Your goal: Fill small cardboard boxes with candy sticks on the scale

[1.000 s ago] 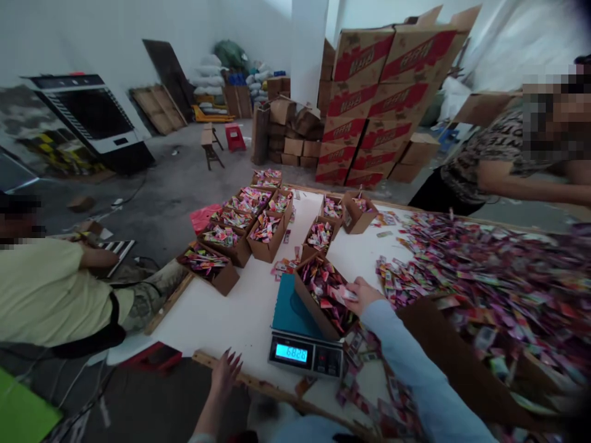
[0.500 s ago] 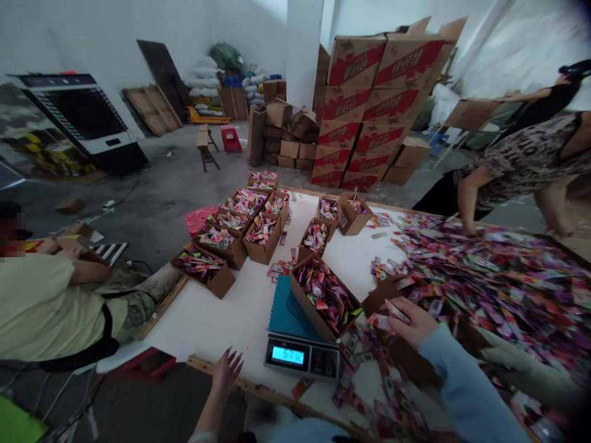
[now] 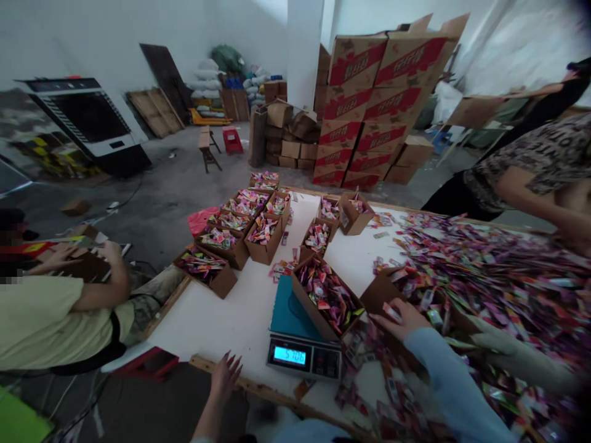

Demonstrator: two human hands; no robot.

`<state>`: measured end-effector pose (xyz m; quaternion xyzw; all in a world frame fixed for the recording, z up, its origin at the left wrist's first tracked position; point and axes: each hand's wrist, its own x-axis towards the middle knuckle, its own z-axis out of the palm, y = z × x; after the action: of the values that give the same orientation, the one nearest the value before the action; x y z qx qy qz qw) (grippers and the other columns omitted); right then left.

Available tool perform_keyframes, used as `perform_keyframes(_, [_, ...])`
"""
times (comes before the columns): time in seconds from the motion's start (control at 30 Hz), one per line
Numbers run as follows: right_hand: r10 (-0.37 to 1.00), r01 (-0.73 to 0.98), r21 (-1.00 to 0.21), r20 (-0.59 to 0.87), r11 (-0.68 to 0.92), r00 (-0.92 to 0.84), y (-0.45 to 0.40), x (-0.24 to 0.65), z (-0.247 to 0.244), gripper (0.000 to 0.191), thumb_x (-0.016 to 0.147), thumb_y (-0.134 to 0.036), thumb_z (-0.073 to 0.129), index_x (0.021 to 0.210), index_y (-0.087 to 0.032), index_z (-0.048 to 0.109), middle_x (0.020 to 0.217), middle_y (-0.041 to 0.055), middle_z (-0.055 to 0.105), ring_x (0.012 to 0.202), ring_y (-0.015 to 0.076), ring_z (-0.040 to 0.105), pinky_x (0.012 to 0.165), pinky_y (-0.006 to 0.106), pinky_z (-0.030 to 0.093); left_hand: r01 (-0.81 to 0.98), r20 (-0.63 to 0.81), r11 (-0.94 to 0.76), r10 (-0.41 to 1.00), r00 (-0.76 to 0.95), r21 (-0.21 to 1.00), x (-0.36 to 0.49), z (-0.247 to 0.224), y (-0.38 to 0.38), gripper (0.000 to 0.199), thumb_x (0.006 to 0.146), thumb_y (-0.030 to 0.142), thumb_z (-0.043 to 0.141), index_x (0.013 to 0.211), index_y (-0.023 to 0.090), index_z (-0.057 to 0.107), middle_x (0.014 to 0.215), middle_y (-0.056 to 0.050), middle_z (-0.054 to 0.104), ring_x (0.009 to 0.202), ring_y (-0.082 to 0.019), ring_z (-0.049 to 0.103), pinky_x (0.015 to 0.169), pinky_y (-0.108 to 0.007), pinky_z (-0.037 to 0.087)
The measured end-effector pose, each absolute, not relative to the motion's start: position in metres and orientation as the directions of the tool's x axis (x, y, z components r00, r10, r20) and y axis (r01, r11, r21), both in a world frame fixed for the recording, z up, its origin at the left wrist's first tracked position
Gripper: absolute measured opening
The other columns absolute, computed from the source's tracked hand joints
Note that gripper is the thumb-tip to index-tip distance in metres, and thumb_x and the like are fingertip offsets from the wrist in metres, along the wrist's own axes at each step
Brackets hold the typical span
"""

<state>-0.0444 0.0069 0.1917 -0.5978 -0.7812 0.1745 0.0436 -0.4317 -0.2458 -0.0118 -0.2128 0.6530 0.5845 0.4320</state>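
Note:
My left hand point(image 3: 225, 376) rests open at the table's near edge, its fingers spread and holding nothing. In my right hand point(image 3: 402, 319) a small printed packet point(image 3: 392, 312) is pinched between the fingers. That hand is just right of a cardboard box point(image 3: 325, 298) full of colourful packets. The box sits tilted on a blue-topped digital scale point(image 3: 290, 311), whose lit display point(image 3: 289, 355) shows digits. Behind my right hand stands another open box point(image 3: 384, 288), partly hidden by the hand and sleeve.
Filled boxes point(image 3: 221, 246) line the table's point(image 3: 217, 320) left side. A wide heap of packets point(image 3: 498, 271) covers the right. Another person's pale covered arm point(image 3: 517, 351) reaches in from the right. People sit left and stand right. Stacked cartons point(image 3: 364, 111) rise behind.
My right hand has shifted slightly left towards the box on the scale, still with a packet. The display's reading has dropped a little. The person at right has moved their arms back from the heap.

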Motion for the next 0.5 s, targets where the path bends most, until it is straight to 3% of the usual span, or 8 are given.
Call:
perform_keyframes(0.17, [0.893, 0.862, -0.307, -0.071, 0.404, -0.444, 0.017, -0.105, 0.218, 0.027, 0.081, -0.039, 0.051, 0.096, -0.021, 0.063, 0.092, 0.0063, 0.055, 0.082, 0.0175, 0.058, 0.076, 0.028, 0.045, -0.783, -0.819, 0.242, 0.216, -0.532, 0.572, -0.43, -0.013, -0.243, 0.015, 0.082, 0.019, 0.044, 0.095, 0.022, 0.053, 0.099, -0.009, 0.059, 0.105, -0.022, 0.061, 0.07, -0.028, 0.052])
perform_keyframes(0.3, [0.88, 0.92, -0.089, -0.267, 0.383, -0.392, 0.02, -0.154, 0.223, 0.037, 0.077, -0.047, 0.056, 0.103, -0.022, 0.064, 0.106, 0.0095, 0.05, 0.081, 0.0184, 0.059, 0.07, 0.029, 0.044, -0.786, -0.815, 0.23, 0.243, -0.525, 0.575, -0.428, -0.012, -0.239, 0.013, 0.084, 0.019, 0.044, 0.093, 0.022, 0.052, 0.099, -0.008, 0.058, 0.101, -0.019, 0.063, 0.066, -0.024, 0.051])
perform_keyframes(0.37, [0.856, 0.915, -0.017, -0.344, 0.404, -0.385, 0.02, -0.165, 0.218, 0.033, 0.077, -0.04, 0.059, 0.103, -0.021, 0.065, 0.109, 0.011, 0.049, 0.084, 0.0201, 0.06, 0.069, 0.03, 0.044, -0.787, -0.814, 0.22, 0.245, -0.527, 0.576, -0.429, -0.01, -0.239, 0.013, 0.084, 0.019, 0.043, 0.093, 0.022, 0.052, 0.098, -0.007, 0.058, 0.098, -0.018, 0.064, 0.068, -0.025, 0.05])
perform_keyframes(0.5, [0.82, 0.873, -0.107, -0.305, 0.476, -0.484, 0.021, -0.155, 0.216, 0.021, 0.081, -0.027, 0.054, 0.095, -0.018, 0.066, 0.108, 0.0103, 0.05, 0.084, 0.0158, 0.059, 0.074, 0.026, 0.044, -0.794, -0.819, 0.207, 0.2, -0.538, 0.572, -0.433, -0.008, -0.246, 0.013, 0.084, 0.021, 0.044, 0.094, 0.022, 0.052, 0.092, -0.006, 0.057, 0.096, -0.018, 0.064, 0.073, -0.029, 0.051])
